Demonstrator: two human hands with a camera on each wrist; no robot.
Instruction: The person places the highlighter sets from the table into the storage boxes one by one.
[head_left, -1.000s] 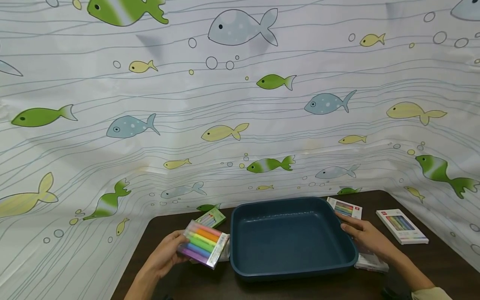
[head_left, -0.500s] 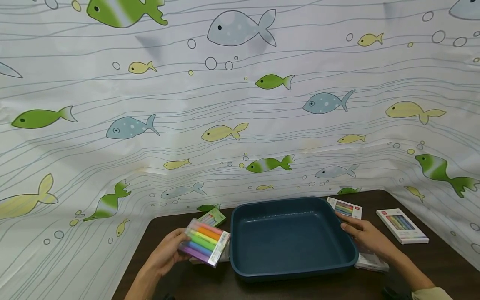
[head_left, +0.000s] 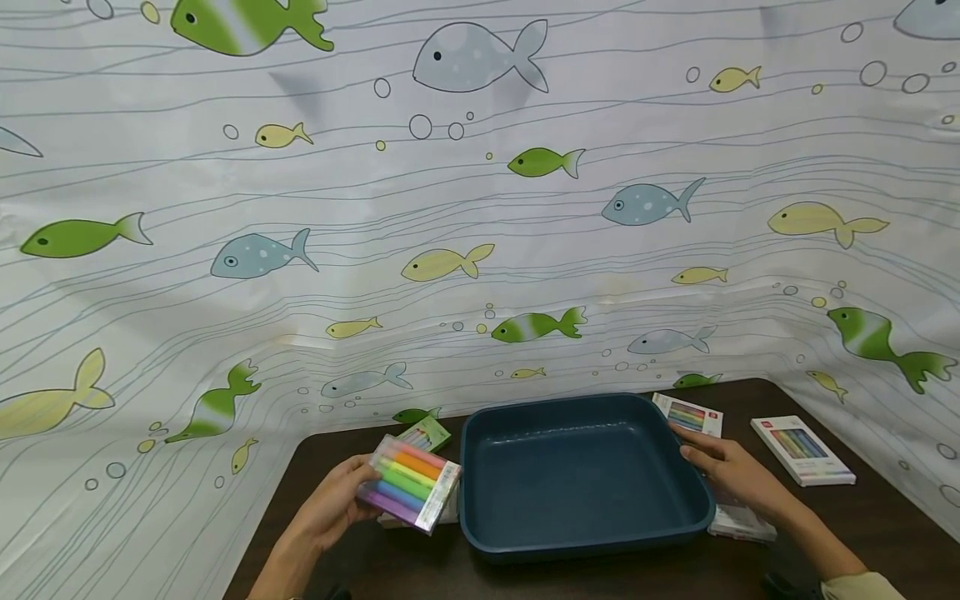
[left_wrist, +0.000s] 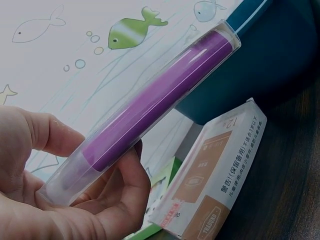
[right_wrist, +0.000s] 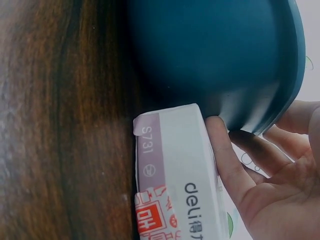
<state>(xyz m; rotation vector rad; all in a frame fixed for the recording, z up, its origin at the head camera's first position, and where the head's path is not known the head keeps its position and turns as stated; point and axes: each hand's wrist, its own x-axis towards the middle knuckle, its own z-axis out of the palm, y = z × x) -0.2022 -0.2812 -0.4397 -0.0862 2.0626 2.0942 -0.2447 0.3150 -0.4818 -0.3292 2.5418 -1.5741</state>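
My left hand (head_left: 330, 504) holds a clear pack of rainbow markers (head_left: 411, 482) above the table, left of a dark blue tray (head_left: 585, 546). In the left wrist view, thumb and fingers pinch the end of the pack, its purple marker (left_wrist: 160, 102) facing the camera. Below it lies a white and brown box (left_wrist: 210, 170). My right hand (head_left: 738, 471) grips the right rim of the tray, thumb over the edge and fingers against the outer wall. Beside those fingers in the right wrist view stands a white "deli" box (right_wrist: 185, 170). Nothing lies inside the tray.
A green box (head_left: 426, 433) is behind the marker pack. Right of the tray are a white pencil-type box (head_left: 693, 414), another white box (head_left: 804, 452) farther right, and one (head_left: 742, 523) under the right forearm. A fish-patterned sheet (head_left: 450, 192) hangs behind the dark table.
The left hand has raised the marker pack very slightly and tilted it a little. The right hand and tray stay in place; the view shifts slightly.
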